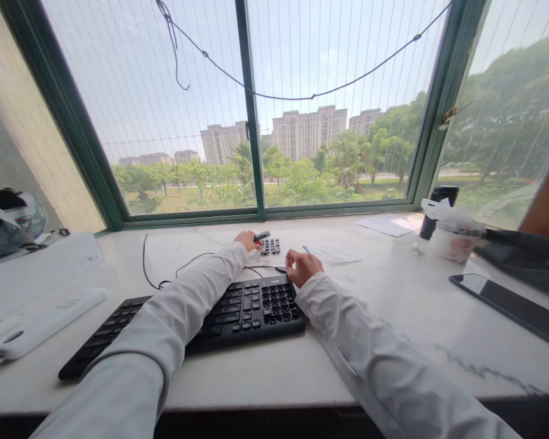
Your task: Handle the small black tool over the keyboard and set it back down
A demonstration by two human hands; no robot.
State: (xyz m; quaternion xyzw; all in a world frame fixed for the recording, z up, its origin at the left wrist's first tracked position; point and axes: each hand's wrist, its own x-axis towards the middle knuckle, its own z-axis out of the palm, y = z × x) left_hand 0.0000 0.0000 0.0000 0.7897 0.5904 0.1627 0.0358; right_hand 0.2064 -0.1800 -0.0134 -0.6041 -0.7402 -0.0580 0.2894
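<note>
Head view: your left hand (247,239) pinches a small dark tool (261,235) over loose keycaps (270,246) grouped behind the keyboard (201,320); your right hand (303,266) is curled, contents unclear. Some keys look pulled already; most remain seated.

Nothing truly readable here. Small white logo on top edge of black keyboard (238,311), above numpad, too tiny to make out. Key legends show as white specks only, same for loose black keycaps (270,246) behind it. Faint lettering on helmet (9,221) at far left, blurred. Grey print block on white box (41,268), illegible. Printed sheets (391,224) by window, lines too small. Red mark on white cup (452,244), can't read.
</note>
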